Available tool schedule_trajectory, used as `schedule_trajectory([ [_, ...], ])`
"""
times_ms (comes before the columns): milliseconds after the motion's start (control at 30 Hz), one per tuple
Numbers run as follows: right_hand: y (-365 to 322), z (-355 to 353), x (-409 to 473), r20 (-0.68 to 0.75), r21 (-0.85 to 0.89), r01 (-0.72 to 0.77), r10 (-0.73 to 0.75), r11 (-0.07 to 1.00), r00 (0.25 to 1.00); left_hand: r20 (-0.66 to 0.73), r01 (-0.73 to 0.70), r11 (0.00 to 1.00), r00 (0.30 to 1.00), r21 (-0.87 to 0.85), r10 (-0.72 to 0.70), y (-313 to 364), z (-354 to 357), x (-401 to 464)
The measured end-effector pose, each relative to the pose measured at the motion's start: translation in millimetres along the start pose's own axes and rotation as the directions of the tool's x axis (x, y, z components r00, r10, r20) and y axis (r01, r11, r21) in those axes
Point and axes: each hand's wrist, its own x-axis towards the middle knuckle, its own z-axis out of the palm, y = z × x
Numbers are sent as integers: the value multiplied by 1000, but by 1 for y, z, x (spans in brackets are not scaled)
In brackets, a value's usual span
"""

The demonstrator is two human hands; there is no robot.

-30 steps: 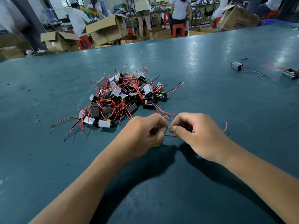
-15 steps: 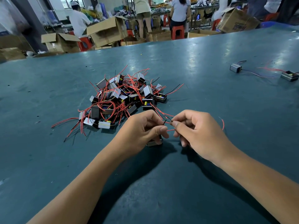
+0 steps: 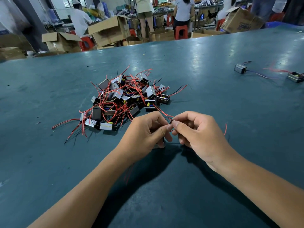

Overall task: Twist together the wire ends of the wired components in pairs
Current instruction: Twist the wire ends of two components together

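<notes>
Beside a pile of wired components [image 3: 126, 97] on a teal table [image 3: 213, 99], the left hand [image 3: 144, 134] and right hand [image 3: 197, 130] are pinching red wire ends [image 3: 171, 120] together.

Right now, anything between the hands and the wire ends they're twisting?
Nothing visible. The left hand and right hand already pinch the wire ends directly; the pile of components lies apart, behind them.

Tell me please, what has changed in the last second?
Both hands lifted slightly off the table; a small component now shows under the left hand. The right hand still pinches the wire ends with it. The pile stayed put.
</notes>
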Motion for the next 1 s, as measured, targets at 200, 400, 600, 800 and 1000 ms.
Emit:
schedule_trajectory([
  [200,2,1,1,-15,2,23,-23,1000,1000,-2,-1,1000,1000,2,1,0,1,-1],
  [400,3,0,1,-15,20,33,-33,999,999,15,-2,1000,1000,5,2,2,0,-1],
  [600,5,1,1,-37,36,32,-30,999,999,7,-19,999,1000,38,19,0,0,0],
  [800,4,2,2,-39,50,50,-48,998,998,5,-18,1000,1000,-7,18,-2,1,0],
  [1000,3,2,2,-49,72,54,-50,996,998,10,-3,1000,1000,-12,3,-2,1,1],
])
